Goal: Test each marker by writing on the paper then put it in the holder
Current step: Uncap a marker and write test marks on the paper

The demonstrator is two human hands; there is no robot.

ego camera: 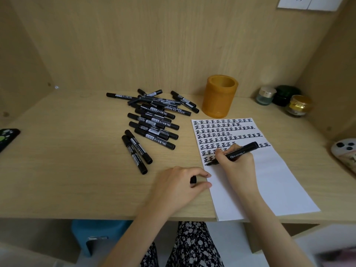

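Right grip [236, 160] is clamped on a marker [241, 151], tip on the paper [273, 182] near the tabletop's [77, 170] front edge; left grip [181, 182] pinches its cap [193, 179]. Holder [219, 96] stands behind.

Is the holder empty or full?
Cannot tell fully: the holder stands upright, nothing sticks above its rim, but its inside bottom is hidden.

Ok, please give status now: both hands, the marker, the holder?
Right hand writing with marker on paper. Left hand holds cap. Holder looks empty, path clear.
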